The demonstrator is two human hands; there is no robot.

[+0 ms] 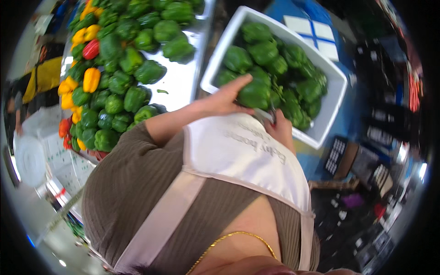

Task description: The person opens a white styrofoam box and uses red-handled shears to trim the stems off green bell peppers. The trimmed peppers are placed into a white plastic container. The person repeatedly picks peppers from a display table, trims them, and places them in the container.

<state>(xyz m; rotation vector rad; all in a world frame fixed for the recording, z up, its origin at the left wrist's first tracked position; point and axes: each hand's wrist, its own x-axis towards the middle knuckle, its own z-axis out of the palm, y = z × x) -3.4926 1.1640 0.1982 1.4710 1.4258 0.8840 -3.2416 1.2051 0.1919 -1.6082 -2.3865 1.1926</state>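
Observation:
My left hand holds a large green bell pepper at the near edge of a white foam box. My right hand is closed around a small cutting tool with a bit of red on its handle; it looks like scissors or snips, though the fingers hide most of it. The tool's metal end is close to the held pepper, near green stems. More green bell peppers fill much of the box.
Left of the box, a shiny metal table bears a heap of green peppers, with yellow peppers and a red pepper among them. A white box with blue tape lies beyond the foam box. Dark crates stand at right.

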